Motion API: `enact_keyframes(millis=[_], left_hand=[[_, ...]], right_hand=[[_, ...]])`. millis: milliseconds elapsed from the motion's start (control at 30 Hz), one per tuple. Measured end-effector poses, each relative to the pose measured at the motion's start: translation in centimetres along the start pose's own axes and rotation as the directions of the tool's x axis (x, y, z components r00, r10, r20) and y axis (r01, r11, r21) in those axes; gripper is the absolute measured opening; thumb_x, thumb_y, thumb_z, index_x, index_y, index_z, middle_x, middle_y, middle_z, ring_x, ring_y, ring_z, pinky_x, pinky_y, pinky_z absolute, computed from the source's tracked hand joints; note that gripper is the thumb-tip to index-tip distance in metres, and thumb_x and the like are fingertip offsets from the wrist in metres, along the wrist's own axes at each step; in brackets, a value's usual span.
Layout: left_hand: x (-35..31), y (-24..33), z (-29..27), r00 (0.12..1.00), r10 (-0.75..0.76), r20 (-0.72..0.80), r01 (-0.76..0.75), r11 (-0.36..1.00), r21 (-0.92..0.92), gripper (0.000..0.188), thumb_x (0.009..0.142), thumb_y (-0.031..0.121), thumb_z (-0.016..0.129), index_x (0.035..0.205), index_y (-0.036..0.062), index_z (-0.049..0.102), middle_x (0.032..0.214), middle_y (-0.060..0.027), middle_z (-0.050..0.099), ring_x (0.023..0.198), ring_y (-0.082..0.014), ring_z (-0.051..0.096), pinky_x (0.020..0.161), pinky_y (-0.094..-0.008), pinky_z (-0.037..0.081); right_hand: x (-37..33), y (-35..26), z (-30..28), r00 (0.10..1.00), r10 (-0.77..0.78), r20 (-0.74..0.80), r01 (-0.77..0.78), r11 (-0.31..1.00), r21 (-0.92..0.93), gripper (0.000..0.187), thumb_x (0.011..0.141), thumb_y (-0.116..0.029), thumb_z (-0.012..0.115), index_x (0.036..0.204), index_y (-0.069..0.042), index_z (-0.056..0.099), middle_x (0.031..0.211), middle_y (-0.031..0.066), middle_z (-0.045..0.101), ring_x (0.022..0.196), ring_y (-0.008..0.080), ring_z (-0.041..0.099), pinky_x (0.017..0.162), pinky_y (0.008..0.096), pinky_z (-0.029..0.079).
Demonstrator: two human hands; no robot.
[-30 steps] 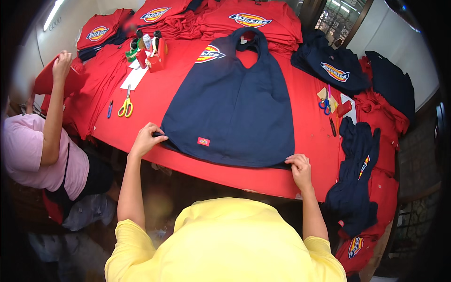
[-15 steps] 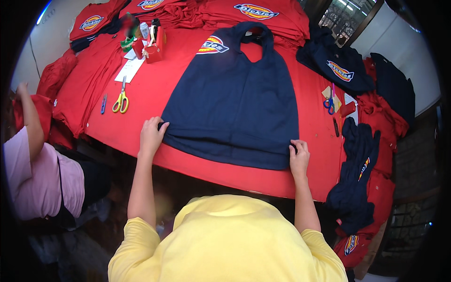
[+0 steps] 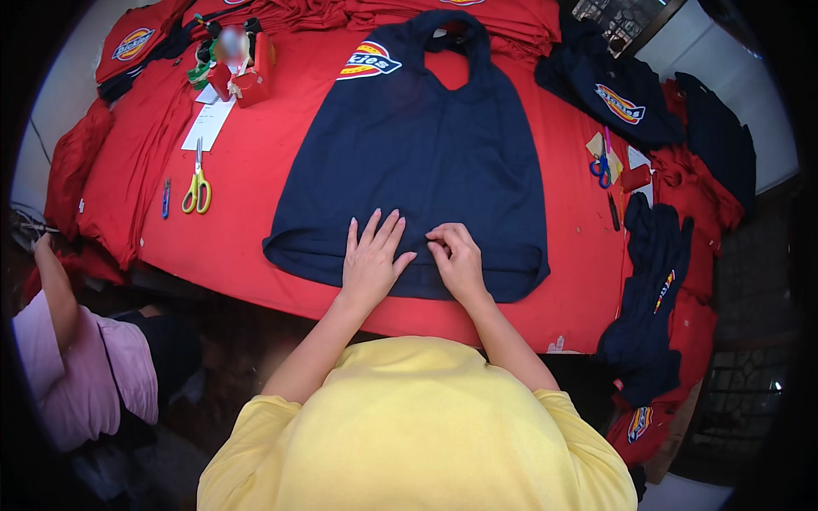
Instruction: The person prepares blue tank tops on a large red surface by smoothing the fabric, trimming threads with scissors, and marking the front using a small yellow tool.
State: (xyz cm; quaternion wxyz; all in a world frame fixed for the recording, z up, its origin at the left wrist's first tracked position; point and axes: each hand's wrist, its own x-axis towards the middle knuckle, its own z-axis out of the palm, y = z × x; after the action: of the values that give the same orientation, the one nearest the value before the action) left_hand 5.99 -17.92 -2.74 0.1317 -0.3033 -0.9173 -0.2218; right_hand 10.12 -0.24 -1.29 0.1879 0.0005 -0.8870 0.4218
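Far left: one co-worker in a pink shirt, cut off by the dark rim; what that person's hand touched was too dim to make out. Red garments lay piled along the table's left side, their layers overlapping too closely to count. Then one pair of blue snips and, just right of it, one pair of yellow-handled scissors, points away. Beyond these, a white paper sheet, its far end partly covered; next to it a red tape dispenser, with a blurred object beside it.

Centre: one navy top lay spread on the red-covered table, neck opening far, hem near. One badge showed at its far left, its left part out of sight around the edge. Left hand: wide, fingers spread flat on the cloth near the hem, top beneath and beyond it. Right hand: narrow, thumb and forefinger close together on the same cloth; could not tell whether a fold was pinched. Hem between the wrists partly hidden.

Right: one pair of blue-handled scissors, a dark slim tool nearer, a rumpled navy garment at the near right, its badge foreshortened.
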Motion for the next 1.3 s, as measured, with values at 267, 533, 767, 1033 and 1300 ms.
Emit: enact_keyframes(millis=[267, 533, 767, 1033, 1300], left_hand=[[0.2, -0.1, -0.4, 0.996, 0.002, 0.086, -0.003, 1.0, 0.007, 0.062, 0.087, 0.042, 0.066, 0.137, 0.008, 0.053, 0.147, -0.0056, 0.046, 0.14, -0.0278, 0.036, 0.114, -0.0559, 0.023], [0.4, 0.1, -0.5, 0.997, -0.02, 0.069, 0.024, 0.998, -0.062, 0.059, 0.085, 0.036, 0.07, 0.135, 0.0081, 0.054, 0.145, -0.006, 0.048, 0.138, -0.0281, 0.038, 0.114, -0.0555, 0.021], [3.2, 0.5, -3.1, 0.98, -0.067, 0.189, 0.114, 0.961, -0.251, 0.027, 0.088, 0.019, 0.062, 0.111, 0.0078, 0.07, 0.118, -0.0058, 0.061, 0.118, -0.0254, 0.051, 0.106, -0.0474, 0.03], [9.8, 2.0, -3.1, 0.732, 0.134, 0.668, 0.066, 0.962, -0.265, 0.025, 0.084, 0.036, 0.069, 0.08, 0.011, 0.07, 0.081, -0.0098, 0.069, 0.085, -0.0331, 0.066, 0.076, -0.0438, 0.051], [12.6, -0.9, -6.0, 0.877, -0.222, 0.426, 0.479, 0.465, -0.745, 0.013, 0.093, 0.017, 0.065, 0.091, 0.0043, 0.063, 0.083, -0.0005, 0.066, 0.079, -0.006, 0.058, 0.071, -0.0259, 0.047]], right_hand=[[1.1, 0.1, 1.2, 0.981, -0.19, 0.038, 0.194, 0.966, -0.169, 0.011, 0.08, -0.01, 0.072, 0.089, -0.005, 0.067, 0.092, 0.0081, 0.061, 0.079, 0.0259, 0.065, 0.066, 0.0371, 0.052], [1.6, 1.7, -3.1, 0.914, 0.338, 0.225, -0.404, 0.706, 0.582, 0.012, 0.093, -0.004, 0.059, 0.102, 0.002, 0.065, 0.099, 0.0082, 0.066, 0.075, 0.0111, 0.063, 0.065, 0.0229, 0.053], [3.7, 10.5, -15.4, 0.833, 0.506, -0.225, -0.423, 0.844, 0.331, 0.021, 0.098, -0.006, 0.051, 0.113, 0.001, 0.064, 0.098, 0.0063, 0.068, 0.074, 0.0077, 0.059, 0.061, 0.0208, 0.048], [10.0, 27.0, -26.4, 0.77, 0.232, -0.595, -0.529, 0.754, -0.39, 0.024, 0.09, -0.006, 0.052, 0.103, 0.001, 0.071, 0.098, 0.0231, 0.07, 0.094, 0.0354, 0.068, 0.085, 0.0418, 0.051], [17.2, 27.5, -27.4, 0.78, 0.246, -0.575, -0.606, 0.522, -0.6, 0.025, 0.087, -0.012, 0.064, 0.105, 0.005, 0.064, 0.103, 0.0273, 0.067, 0.098, 0.0427, 0.065, 0.086, 0.0497, 0.05]])
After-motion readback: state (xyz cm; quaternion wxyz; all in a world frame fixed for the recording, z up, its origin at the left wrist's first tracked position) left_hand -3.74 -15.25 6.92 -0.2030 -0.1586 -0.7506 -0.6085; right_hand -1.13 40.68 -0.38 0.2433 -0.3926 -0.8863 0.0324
